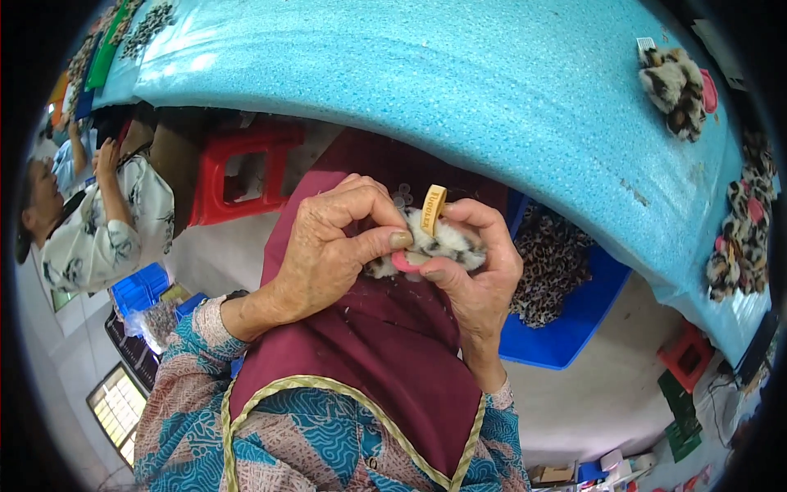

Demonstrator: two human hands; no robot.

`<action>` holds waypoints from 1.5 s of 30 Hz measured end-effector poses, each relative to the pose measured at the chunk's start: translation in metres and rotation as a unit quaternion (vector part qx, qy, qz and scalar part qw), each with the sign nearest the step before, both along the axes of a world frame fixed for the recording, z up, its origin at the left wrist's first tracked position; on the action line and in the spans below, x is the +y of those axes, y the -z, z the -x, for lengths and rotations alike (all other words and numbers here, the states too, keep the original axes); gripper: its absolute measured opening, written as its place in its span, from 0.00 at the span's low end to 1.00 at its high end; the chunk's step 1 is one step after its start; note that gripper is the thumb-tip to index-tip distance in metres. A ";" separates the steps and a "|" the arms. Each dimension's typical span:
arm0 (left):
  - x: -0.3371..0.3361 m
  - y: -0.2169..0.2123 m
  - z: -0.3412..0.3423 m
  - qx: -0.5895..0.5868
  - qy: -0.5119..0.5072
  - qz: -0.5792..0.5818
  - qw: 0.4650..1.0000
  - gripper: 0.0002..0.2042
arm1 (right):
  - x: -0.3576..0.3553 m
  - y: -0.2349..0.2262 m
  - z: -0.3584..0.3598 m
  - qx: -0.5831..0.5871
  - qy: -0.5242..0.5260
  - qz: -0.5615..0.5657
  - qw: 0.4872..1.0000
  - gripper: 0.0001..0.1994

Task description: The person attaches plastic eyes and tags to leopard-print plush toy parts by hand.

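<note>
Over my maroon apron [352, 328] I hold a small leopard-print plush piece [447, 246] of white, brown and black fur. A yellow fabric loop label [433, 210] sticks up from its top, and a bit of pink fabric [404, 261] shows at its lower left. My left hand [340, 242] pinches the piece's left side between thumb and forefinger. On the other side, my right hand [484, 266] grips it with the thumb below and the fingers behind. Whether anything small sits in the left pinch is hidden.
Ahead stretches a table with a light-blue cover [410, 74]. On it lie another plush piece [676, 92] and a heap of plush pieces [742, 230]. A blue bin [566, 348] of furry pieces stands at my right. At left are a red stool [238, 172] and another person [102, 213].
</note>
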State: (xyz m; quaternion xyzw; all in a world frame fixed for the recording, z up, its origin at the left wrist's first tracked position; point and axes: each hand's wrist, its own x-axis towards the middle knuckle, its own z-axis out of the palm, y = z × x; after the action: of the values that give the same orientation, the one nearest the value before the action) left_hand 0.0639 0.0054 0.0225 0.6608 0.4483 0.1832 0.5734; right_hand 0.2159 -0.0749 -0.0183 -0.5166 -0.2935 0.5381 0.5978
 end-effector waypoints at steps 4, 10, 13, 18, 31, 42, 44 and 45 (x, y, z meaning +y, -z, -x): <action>-0.002 0.005 0.011 0.013 -0.070 0.083 0.994 0.05 | -0.002 0.008 0.015 -0.003 -0.025 -0.019 0.999 0.25; -0.002 0.024 0.035 -0.017 -0.057 0.063 0.996 0.06 | 0.014 -0.004 0.036 -0.246 -0.010 -0.065 0.967 0.14; -0.003 0.027 0.041 -0.091 -0.110 0.329 0.933 0.08 | 0.017 -0.001 0.040 -0.217 -0.021 -0.016 0.976 0.09; -0.007 0.042 0.049 -0.154 -0.151 0.509 0.833 0.11 | 0.018 -0.002 0.039 -0.259 -0.093 0.019 0.961 0.09; -0.022 0.053 0.039 -0.025 -0.148 0.340 0.929 0.08 | 0.026 0.028 0.038 -0.330 -0.267 0.074 0.902 0.15; -0.014 0.059 0.052 0.038 -0.133 0.207 0.969 0.05 | 0.027 0.038 0.049 -0.096 -0.190 0.174 0.961 0.28; -0.012 0.055 0.052 0.053 -0.112 0.220 0.968 0.05 | 0.022 0.044 0.049 -0.074 -0.127 0.144 0.978 0.24; -0.014 0.057 0.050 0.051 -0.112 0.222 0.967 0.05 | 0.021 0.043 0.050 -0.077 -0.127 0.183 0.972 0.21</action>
State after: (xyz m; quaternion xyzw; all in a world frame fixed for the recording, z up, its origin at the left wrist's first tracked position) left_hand 0.0135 -0.0090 -0.0344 0.4715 0.5774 0.1083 0.6578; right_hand 0.1655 -0.0540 -0.0609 -0.6159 -0.2982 0.6127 0.3954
